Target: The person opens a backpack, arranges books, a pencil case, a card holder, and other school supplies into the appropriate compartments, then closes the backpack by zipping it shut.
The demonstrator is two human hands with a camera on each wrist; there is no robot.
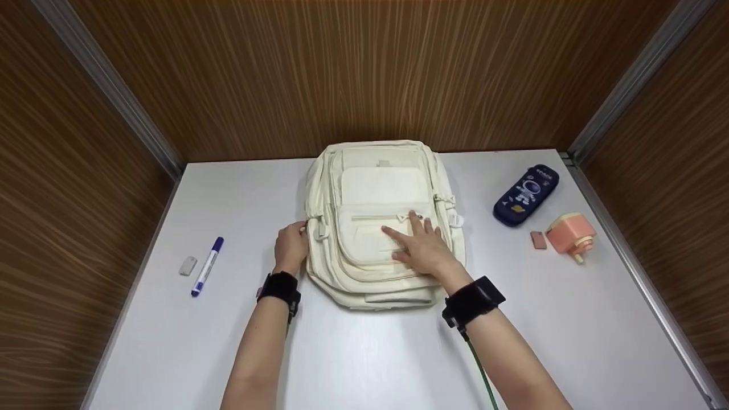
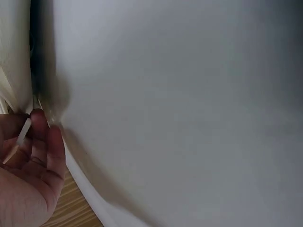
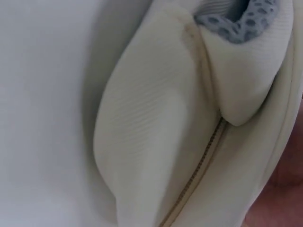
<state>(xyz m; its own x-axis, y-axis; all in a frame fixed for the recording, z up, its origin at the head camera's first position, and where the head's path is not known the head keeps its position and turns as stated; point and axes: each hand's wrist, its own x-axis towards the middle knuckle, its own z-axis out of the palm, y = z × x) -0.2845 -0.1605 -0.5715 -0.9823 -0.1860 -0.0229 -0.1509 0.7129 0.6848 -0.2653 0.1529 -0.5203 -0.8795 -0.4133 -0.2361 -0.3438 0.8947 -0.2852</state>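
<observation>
You press your right hand [image 1: 422, 246], fingers spread and grasping nothing, on the front pocket of a cream backpack [image 1: 384, 188] lying on a white table [image 1: 364, 353], midway between the left and right edges, its top end at the far edge. Your left hand [image 1: 290, 246], at the bag's left side, pinches a small pale tab [image 2: 23, 131], seen up close in the left wrist view. A brown zipper [image 3: 195, 174] runs along the cream fabric in the right wrist view, below a patch of grey mesh [image 3: 259, 16]. You wear a black strap on each wrist.

Toward the table's left edge, a blue-capped marker [image 1: 207, 267] lies at a slant, its cap toward the far edge, with a grey eraser [image 1: 188, 266] just beside it on the edge side. Near the far right corner rests a navy pencil case [image 1: 525, 195] printed with an astronaut. Closer to you, near the right edge, sits a peach-coloured sharpener [image 1: 571, 233], a small pink eraser [image 1: 538, 240] just to its left.
</observation>
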